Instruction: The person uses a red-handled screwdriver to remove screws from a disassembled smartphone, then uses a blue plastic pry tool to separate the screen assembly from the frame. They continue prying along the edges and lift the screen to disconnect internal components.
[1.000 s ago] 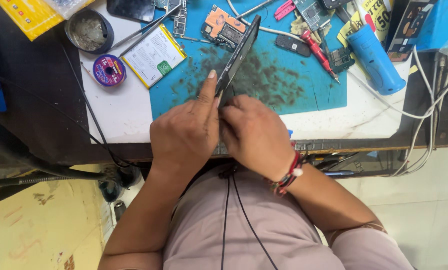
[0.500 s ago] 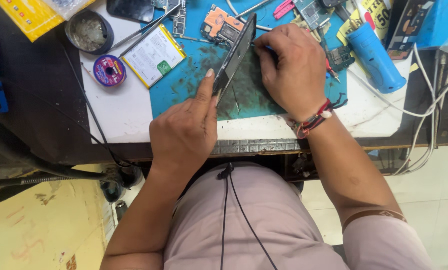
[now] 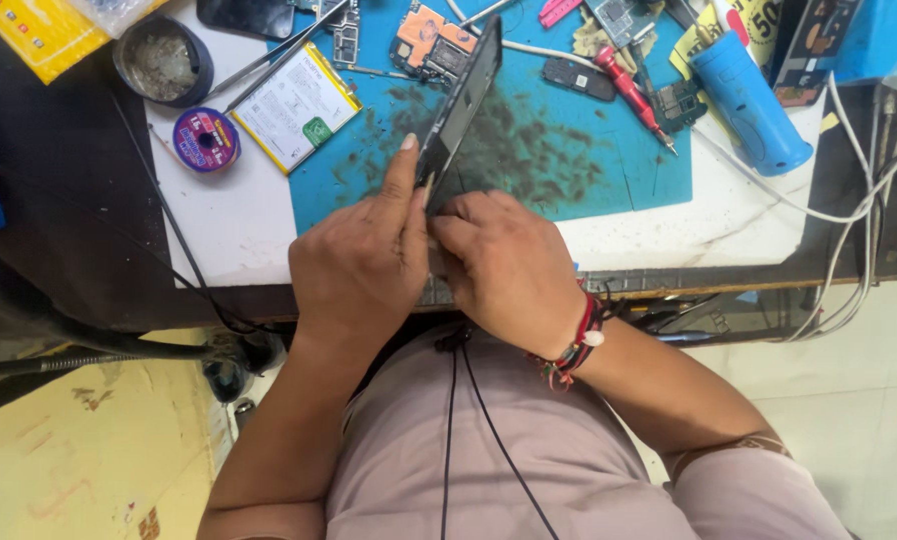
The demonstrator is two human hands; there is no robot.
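Note:
My left hand [image 3: 361,262] grips the lower end of a dark phone frame [image 3: 461,103], held on edge and tilted up over the blue work mat [image 3: 609,150]. Its index finger lies along the frame's left side. My right hand [image 3: 506,262] is pressed against the frame's lower end from the right, fingers curled at the spot where the left thumb sits. A red and black thread band is on the right wrist. What the right fingertips pinch is hidden.
On the mat lie a circuit board [image 3: 431,38], a red screwdriver [image 3: 634,95] and a blue cylinder tool [image 3: 749,100]. A phone battery [image 3: 297,108], a purple reel [image 3: 206,139], a round tin [image 3: 164,62] and tweezers [image 3: 274,55] sit left. White cables [image 3: 859,200] hang right.
Half a second ago my right hand reached out over the mat near the screwdriver; it has come back to the lower end of the phone frame. The left hand kept its hold.

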